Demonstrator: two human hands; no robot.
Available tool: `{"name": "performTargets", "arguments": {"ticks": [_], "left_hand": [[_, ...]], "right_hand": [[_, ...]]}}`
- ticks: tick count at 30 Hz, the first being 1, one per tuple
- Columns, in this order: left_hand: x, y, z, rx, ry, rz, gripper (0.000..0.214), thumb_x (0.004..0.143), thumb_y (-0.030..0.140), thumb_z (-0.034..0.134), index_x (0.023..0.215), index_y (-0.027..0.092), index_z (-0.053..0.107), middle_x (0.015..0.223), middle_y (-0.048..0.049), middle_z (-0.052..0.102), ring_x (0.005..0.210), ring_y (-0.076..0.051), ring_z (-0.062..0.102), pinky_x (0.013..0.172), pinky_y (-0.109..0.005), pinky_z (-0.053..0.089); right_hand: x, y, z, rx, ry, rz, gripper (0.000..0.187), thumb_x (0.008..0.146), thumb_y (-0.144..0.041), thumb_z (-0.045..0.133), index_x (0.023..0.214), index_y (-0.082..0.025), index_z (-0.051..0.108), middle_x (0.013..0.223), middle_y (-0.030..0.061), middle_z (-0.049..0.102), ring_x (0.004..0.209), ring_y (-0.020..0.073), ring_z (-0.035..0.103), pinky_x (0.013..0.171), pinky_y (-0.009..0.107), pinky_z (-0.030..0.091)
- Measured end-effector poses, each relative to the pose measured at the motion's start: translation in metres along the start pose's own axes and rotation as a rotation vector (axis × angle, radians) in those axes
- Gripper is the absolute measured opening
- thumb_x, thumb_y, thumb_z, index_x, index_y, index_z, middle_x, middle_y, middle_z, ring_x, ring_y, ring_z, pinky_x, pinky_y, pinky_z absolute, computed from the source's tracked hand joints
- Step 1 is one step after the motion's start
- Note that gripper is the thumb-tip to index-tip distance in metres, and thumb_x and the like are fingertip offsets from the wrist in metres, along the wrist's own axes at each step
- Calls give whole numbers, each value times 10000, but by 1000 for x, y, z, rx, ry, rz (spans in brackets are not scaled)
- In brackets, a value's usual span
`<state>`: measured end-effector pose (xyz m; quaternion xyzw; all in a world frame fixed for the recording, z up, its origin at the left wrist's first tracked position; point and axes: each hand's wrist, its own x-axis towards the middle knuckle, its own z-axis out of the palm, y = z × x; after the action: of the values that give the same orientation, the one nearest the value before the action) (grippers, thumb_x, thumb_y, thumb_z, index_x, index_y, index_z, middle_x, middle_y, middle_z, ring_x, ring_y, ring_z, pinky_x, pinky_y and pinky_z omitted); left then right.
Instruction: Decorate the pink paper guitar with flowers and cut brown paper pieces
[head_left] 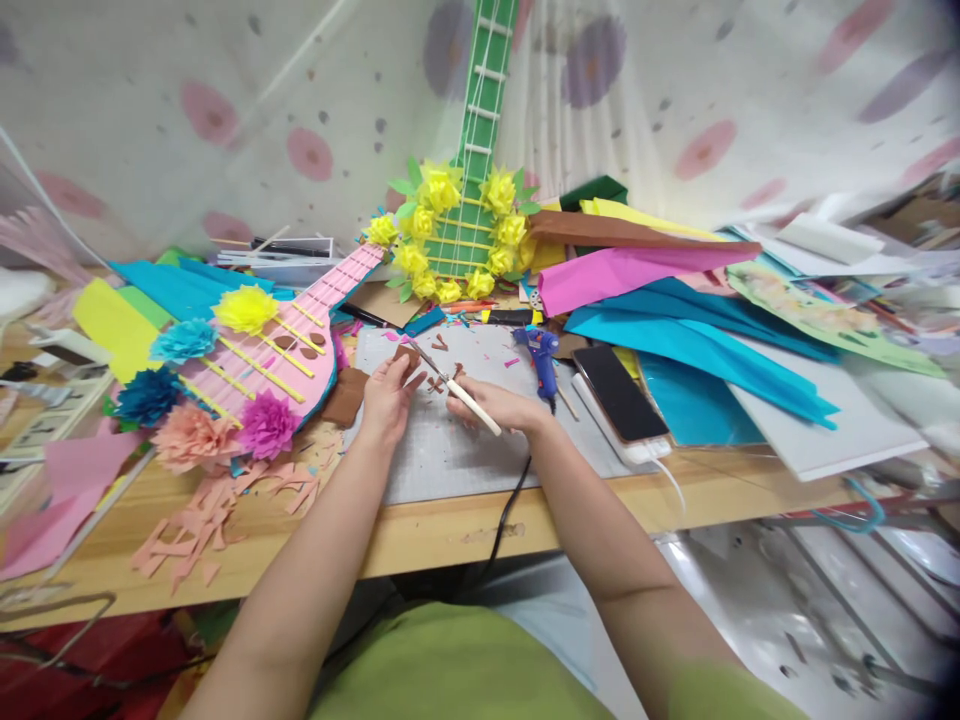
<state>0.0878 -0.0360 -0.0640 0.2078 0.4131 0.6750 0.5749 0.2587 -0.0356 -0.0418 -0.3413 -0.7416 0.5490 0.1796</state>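
Over the grey cutting mat (420, 470), my left hand (388, 395) pinches a small piece of brown paper (406, 356). My right hand (487, 400) is closed on white-handled scissors (474, 405), whose blades point up and left to the edge of that brown piece. Small brown scraps (435, 383) lie on the mat between the hands. Left of my left hand sits a larger piece of brown paper (346, 397). A blue glue gun (540, 360) rests on the mat, to the right of my right hand.
A pink paper guitar (262, 370) with paper flowers lies at left, above peach scraps (206, 520). A green guitar (480, 150) ringed with yellow flowers stands behind. To the right are a phone (619, 392) and stacked coloured paper (697, 340). A black cord (510, 510) crosses the table's front edge.
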Motion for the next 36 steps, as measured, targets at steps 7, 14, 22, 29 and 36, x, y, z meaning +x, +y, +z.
{"name": "performTargets", "arguments": {"ticks": [7,14,22,29,36], "left_hand": [[0,11,5,24,-19,-50,178,579,188,708,597,143,537,628,17,627,651,-92,612,789,-304,523],[-2,12,9,36,-27,-60,162,591,129,667,530,143,518,561,35,585,590,-71,578,823,-309,533],[-4,10,11,14,11,-55,175,608,99,637,495,142,511,516,39,546,571,-61,558,839,-302,537],[-6,17,9,47,-24,-37,223,615,97,644,465,139,484,519,32,520,575,-70,555,899,-358,516],[-6,18,6,39,-75,-63,196,610,101,639,470,141,507,543,15,573,618,-85,590,880,-331,527]], "right_hand": [[4,-7,-4,32,-137,-14,483,742,-660,515,648,-202,396,555,-50,405,514,81,385,490,223,356],[8,0,7,192,-81,19,461,747,-633,529,709,-212,345,547,-81,341,463,57,317,448,208,314],[11,7,17,324,2,53,473,687,-611,615,756,-209,376,578,-89,305,449,41,279,406,192,282],[6,-2,18,255,76,60,450,690,-595,616,749,-207,397,545,-93,318,446,45,314,403,188,279],[3,-2,12,119,80,101,415,716,-568,585,736,-201,392,514,-84,389,427,53,338,414,198,275]]}}
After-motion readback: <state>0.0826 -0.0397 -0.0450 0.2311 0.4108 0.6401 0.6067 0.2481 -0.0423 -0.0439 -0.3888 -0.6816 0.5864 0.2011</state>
